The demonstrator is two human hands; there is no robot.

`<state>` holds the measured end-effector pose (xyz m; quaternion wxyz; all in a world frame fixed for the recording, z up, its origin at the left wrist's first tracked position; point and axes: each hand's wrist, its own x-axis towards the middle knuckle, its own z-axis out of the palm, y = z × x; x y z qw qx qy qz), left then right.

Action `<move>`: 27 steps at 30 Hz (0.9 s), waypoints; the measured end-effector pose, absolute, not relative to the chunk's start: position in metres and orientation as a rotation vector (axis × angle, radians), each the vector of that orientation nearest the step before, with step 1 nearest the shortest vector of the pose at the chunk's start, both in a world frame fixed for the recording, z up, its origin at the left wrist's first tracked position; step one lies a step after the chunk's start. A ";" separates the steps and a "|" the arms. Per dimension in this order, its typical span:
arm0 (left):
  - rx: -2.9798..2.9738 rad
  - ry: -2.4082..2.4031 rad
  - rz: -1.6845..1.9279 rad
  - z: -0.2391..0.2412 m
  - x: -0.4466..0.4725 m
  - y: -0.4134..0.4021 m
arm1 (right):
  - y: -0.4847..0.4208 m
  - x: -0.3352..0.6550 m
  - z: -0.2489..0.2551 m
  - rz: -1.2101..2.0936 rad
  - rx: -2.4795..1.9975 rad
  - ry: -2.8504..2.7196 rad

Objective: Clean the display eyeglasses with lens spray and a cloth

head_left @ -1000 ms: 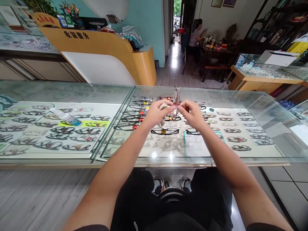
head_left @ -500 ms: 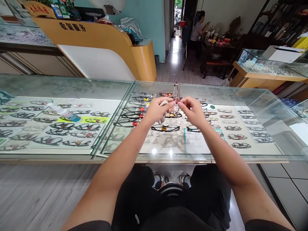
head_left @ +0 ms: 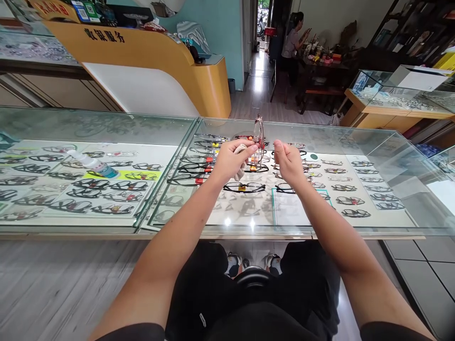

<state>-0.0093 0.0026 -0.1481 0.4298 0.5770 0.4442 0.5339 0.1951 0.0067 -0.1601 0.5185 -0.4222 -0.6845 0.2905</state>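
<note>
My left hand (head_left: 232,162) is closed on a thin-framed pair of glasses (head_left: 259,137), held upright on edge above the glass counter (head_left: 249,222), with a pale cloth (head_left: 240,158) tucked under its fingers. My right hand (head_left: 287,162) hovers a short way to the right of the glasses, fingers loosely curled, no longer touching them as far as I can see. Both hands are above the rows of display frames (head_left: 245,187) under the glass.
A small spray bottle (head_left: 93,164) lies on the left glass case. A yellow service desk (head_left: 149,61) stands behind. A person (head_left: 294,45) sits at a dark table at the back. Another glass case (head_left: 398,102) is at the right.
My right hand has let go of the glasses and drawn a little to the right. My left hand keeps the glasses and cloth, slightly higher in view.
</note>
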 end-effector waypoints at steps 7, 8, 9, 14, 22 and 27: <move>1.456 1.091 1.319 -0.152 -0.010 0.004 | 0.002 0.191 -0.158 0.816 -0.943 -1.769; 1.457 1.092 1.318 -0.152 -0.010 0.004 | 0.001 0.192 -0.158 0.797 -0.939 -1.785; 1.458 1.092 1.319 -0.152 -0.010 0.004 | 0.002 0.192 -0.158 0.778 -0.934 -1.793; 1.469 1.072 1.370 -0.151 -0.008 0.004 | 0.003 0.194 -0.158 0.743 -0.925 -1.786; 1.500 1.046 1.389 -0.154 -0.008 0.005 | 0.002 0.192 -0.154 0.885 -0.917 -1.703; 1.495 1.101 1.401 -0.152 -0.010 0.006 | 0.005 0.196 -0.154 0.843 -0.934 -1.670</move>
